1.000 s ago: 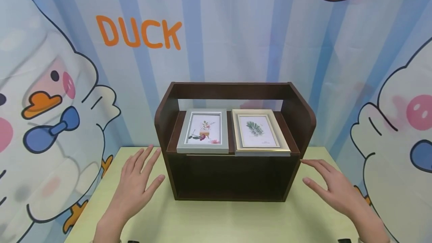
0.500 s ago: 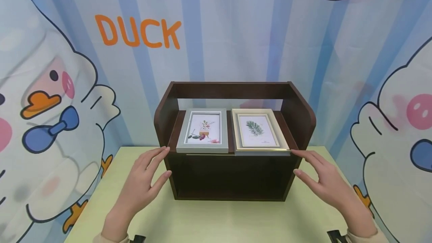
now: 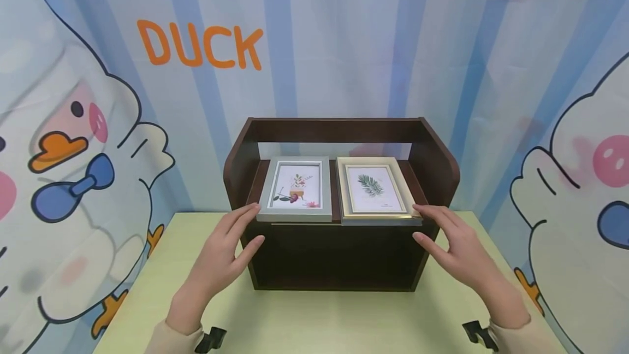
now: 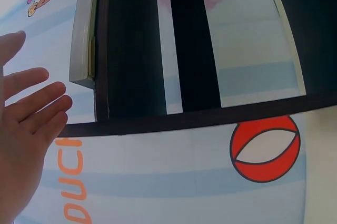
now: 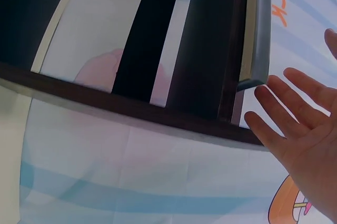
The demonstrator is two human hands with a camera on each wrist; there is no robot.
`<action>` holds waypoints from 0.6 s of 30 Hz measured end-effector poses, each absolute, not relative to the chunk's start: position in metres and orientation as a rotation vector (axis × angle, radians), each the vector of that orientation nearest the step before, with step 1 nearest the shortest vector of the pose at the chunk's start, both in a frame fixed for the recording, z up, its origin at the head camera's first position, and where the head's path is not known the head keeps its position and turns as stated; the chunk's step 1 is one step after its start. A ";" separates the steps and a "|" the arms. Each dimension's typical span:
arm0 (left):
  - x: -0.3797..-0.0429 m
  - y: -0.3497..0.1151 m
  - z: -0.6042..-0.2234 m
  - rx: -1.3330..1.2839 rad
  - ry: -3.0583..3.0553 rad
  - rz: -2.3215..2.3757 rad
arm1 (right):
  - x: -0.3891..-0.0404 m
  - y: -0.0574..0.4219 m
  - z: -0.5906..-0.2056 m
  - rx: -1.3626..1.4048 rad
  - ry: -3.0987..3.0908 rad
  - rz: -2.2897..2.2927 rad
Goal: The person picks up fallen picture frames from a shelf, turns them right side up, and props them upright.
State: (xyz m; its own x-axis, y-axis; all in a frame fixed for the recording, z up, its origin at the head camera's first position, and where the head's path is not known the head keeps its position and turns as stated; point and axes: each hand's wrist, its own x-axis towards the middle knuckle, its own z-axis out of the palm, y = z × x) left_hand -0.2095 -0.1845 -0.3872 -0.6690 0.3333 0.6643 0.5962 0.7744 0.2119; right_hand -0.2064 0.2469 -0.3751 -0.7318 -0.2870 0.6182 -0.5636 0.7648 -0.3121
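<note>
Two picture frames lie face up, side by side, on the upper shelf of a dark brown wooden rack (image 3: pixel 339 130). On the left is a grey frame (image 3: pixel 326 190) around a flower print; on the right, a gold frame (image 3: pixel 344 201) around a green leaf print. My left hand (image 3: pixel 221 258), fingers straight and spread, has its fingertips by the grey frame's lower left corner. Mirroring it, my right hand (image 3: pixel 459 250) reaches the gold frame's lower right corner with extended fingers. In the right wrist view the fingertips sit right at that frame's edge (image 5: pixel 258 39).
The rack stands on a pale yellow-green table (image 3: pixel 334 321), its lower compartment (image 3: pixel 334 258) dark inside. Behind hangs a blue striped curtain (image 3: pixel 339 42) with cartoon ducks and orange lettering. A black strap piece (image 3: pixel 211 338) shows at the left cuff.
Both hands have moved inward and slightly up, from outside the rack's sides to the outer lower corners of the two picture frames. The frames and rack stay in place.
</note>
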 end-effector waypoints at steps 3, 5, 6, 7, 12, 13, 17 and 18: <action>-0.213 -0.180 -0.386 -0.695 -2.349 -0.585 | -0.211 0.241 -0.372 0.654 -2.392 0.656; -0.215 -0.176 -0.385 -0.699 -2.346 -0.613 | -0.214 0.237 -0.369 0.664 -2.385 0.656; -0.217 -0.175 -0.385 -0.706 -2.334 -0.626 | -0.216 0.235 -0.368 0.670 -2.384 0.659; -0.218 -0.173 -0.384 -0.707 -2.329 -0.637 | -0.218 0.232 -0.366 0.677 -2.383 0.662; -0.224 -0.164 -0.380 -0.685 -2.331 -0.679 | -0.227 0.218 -0.361 0.706 -2.381 0.690; -0.225 -0.162 -0.379 -0.669 -2.347 -0.683 | -0.229 0.214 -0.360 0.710 -2.383 0.694; -0.231 -0.156 -0.374 -0.638 -2.374 -0.713 | -0.236 0.200 -0.355 0.722 -2.392 0.735; -0.232 -0.155 -0.373 -0.634 -2.380 -0.724 | -0.238 0.196 -0.354 0.726 -2.395 0.739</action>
State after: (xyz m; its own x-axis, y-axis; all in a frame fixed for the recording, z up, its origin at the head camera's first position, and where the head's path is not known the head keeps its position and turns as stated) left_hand -0.2325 -0.1548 -0.3726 -0.7273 0.2676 0.6320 0.5742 0.7417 0.3468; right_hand -0.2382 0.1964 -0.3543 -0.7176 -0.3318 0.6123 -0.6192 0.7064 -0.3429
